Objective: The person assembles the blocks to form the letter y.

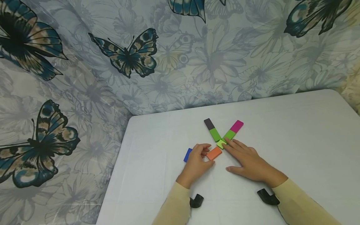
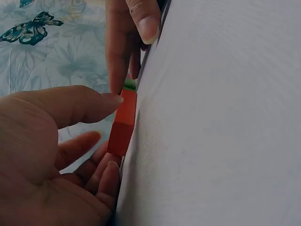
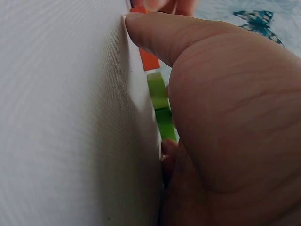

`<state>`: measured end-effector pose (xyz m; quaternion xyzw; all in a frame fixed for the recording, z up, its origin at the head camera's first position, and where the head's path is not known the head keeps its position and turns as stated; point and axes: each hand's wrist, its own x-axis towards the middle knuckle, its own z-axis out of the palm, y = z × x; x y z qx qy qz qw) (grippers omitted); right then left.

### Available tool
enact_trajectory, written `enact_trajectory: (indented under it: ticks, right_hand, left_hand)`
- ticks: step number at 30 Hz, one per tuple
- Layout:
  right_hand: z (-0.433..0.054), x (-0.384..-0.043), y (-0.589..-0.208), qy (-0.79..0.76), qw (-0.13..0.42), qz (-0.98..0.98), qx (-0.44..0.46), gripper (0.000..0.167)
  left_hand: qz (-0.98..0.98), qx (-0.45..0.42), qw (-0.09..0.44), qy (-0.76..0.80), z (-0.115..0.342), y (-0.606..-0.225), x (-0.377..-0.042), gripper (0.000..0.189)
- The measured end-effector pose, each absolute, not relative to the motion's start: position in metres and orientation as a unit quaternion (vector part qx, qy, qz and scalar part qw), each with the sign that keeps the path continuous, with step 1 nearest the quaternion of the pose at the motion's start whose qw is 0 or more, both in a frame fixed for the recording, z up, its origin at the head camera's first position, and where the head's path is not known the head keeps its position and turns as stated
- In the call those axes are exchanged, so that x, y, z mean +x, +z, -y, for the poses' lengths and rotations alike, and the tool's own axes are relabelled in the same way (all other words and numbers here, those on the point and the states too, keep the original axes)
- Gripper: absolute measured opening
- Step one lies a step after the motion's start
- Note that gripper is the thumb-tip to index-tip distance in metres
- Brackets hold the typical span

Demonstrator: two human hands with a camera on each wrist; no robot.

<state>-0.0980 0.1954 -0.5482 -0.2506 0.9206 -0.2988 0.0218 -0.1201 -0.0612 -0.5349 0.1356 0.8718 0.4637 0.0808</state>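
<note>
On the white table lies an orange block (image 1: 214,153). My left hand (image 1: 197,162) holds it near its left end, thumb on the near side and curled fingers on the far side; the left wrist view shows the thumb tip against the orange block (image 2: 123,120). With its fingers extended, my right hand (image 1: 250,161) rests flat, fingertips touching a yellow-green block (image 1: 221,143) and the end of a green block (image 1: 229,135). Another green block (image 1: 215,135) meets the yellow-green one from the upper left. In the right wrist view, a small gap separates the orange block (image 3: 149,60) from the yellow-green block (image 3: 157,89).
A dark block (image 1: 209,124) continues the left green block, and a magenta block (image 1: 237,126) continues the right one, forming a V. Partly behind my left hand lies a blue block (image 1: 187,155). A butterfly-patterned cloth (image 1: 168,78) hangs behind the white table (image 1: 295,131).
</note>
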Motion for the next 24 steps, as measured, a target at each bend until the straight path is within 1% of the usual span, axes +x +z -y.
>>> enact_trajectory:
  ticks: [3,8,18,24]
  right_hand:
    - [-0.1953,-0.0978,-0.5488,-0.297,0.021,-0.922,-0.249,0.088]
    - [-0.1949,-0.0977,-0.5478,-0.297,0.019,-0.922,-0.249,0.088]
    - [-0.1948,-0.0980,-0.5463,-0.298,0.026,-0.921,-0.250,0.088]
    - [-0.1946,-0.0983,-0.5473,-0.293,0.029,-0.923,-0.248,0.089]
  left_hand:
    - [-0.878,0.150,0.087,0.446,0.0633,-0.5358,-0.1214,0.059]
    - [-0.887,0.153,0.075,0.429,0.0622,-0.5399,-0.1223,0.055]
    - [-0.891,0.137,0.046,0.430,0.0602,-0.5393,-0.1207,0.050]
    - [-0.888,0.128,0.038,0.440,0.0583,-0.5401,-0.1212,0.049]
